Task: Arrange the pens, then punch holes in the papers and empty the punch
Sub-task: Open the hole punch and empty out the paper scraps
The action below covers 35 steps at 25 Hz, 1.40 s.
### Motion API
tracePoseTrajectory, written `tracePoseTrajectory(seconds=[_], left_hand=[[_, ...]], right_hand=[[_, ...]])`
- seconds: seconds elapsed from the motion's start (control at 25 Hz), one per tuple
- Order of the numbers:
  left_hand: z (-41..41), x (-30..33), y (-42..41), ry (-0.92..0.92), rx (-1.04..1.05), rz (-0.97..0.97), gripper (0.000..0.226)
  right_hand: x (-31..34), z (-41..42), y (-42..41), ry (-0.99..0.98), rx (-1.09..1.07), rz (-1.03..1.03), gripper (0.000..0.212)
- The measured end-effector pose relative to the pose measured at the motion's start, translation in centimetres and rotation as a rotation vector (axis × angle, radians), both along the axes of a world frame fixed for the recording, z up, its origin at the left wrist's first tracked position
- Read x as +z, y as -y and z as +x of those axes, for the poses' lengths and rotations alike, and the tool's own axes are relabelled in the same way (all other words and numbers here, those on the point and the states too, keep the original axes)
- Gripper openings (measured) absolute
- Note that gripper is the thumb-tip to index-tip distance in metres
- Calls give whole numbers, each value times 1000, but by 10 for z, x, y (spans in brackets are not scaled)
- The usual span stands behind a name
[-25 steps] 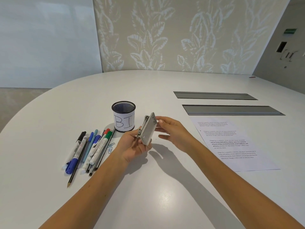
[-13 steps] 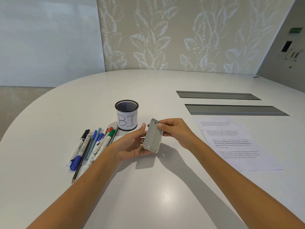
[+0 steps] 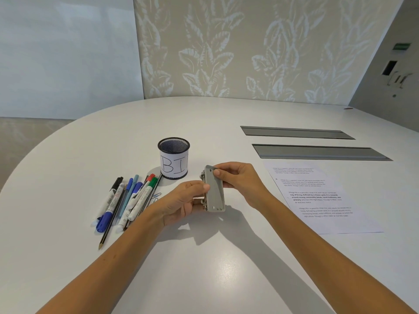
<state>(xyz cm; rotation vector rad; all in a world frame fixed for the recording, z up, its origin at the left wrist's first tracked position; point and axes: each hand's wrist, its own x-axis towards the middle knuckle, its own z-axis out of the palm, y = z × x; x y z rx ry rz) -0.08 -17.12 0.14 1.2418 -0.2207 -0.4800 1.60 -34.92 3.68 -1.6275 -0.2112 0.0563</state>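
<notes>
Both hands hold a grey metal hole punch (image 3: pixel 215 192) above the white table (image 3: pixel 204 257), its flat grey base plate turned toward me. My left hand (image 3: pixel 183 201) grips its left side and lower end. My right hand (image 3: pixel 240 180) pinches the upper right edge with thumb and fingers. Several pens, markers and a pencil (image 3: pixel 127 200) lie side by side on the table to the left. A black mesh pen cup (image 3: pixel 173 158) with a white label stands behind them, nothing showing inside it. Printed paper sheets (image 3: pixel 317 198) lie flat to the right.
Two grey recessed cable slots (image 3: pixel 317 151) sit in the table behind the papers. A few paper clips (image 3: pixel 157 196) lie beside the pens. A patterned wall panel stands behind the table's curved far edge.
The hole punch has been turned in my hands so its flat base faces me more squarely. Both hands dropped slightly toward the table and shifted their grip on it.
</notes>
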Motion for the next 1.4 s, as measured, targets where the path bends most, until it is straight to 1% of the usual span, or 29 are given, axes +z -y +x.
tracePoseTrajectory(seconds=[0.08, 0.16, 0.24, 0.32, 0.4, 0.52, 0.6, 0.8, 0.88, 0.92, 1.04, 1.08, 1.16, 1.4], left_hand=[[-1, 3, 3, 14, 28, -6, 40], [-1, 3, 5, 26, 88, -8, 40], [-1, 1, 6, 42, 164, -11, 40], [-1, 0, 7, 73, 226, 32, 38], [-2, -1, 7, 132, 269, 143, 37], [-6, 0, 9, 209, 301, 272, 37], [-7, 1, 12, 234, 311, 323, 36], [-4, 4, 11, 236, 347, 339, 38], [-3, 5, 10, 235, 342, 341, 36], [-2, 6, 10, 235, 337, 341, 35], [-2, 6, 9, 239, 309, 330, 33], [-1, 5, 9, 242, 294, 328, 33], [-1, 4, 9, 248, 272, 321, 36], [-2, 3, 6, 275, 246, 268, 39]], right_hand=[[-2, -5, -1, 46, -141, -60, 20], [-8, -14, 2, 161, -284, -200, 19], [-20, -27, 7, 300, -333, -359, 22], [-36, -39, 13, 433, -326, -509, 29], [-53, -48, 17, 546, -300, -655, 35], [-73, -56, 17, 576, -217, -809, 44], [-79, -58, 16, 602, -183, -872, 47], [-81, -52, 15, 625, -164, -947, 48], [-80, -51, 15, 620, -164, -923, 43], [-78, -51, 15, 577, -161, -853, 39], [-64, -46, 11, 318, -176, -533, 25], [-60, -45, 10, 271, -188, -488, 22], [-54, -45, 6, 259, -201, -484, 19], [-55, -46, 1, 341, -225, -513, 19]])
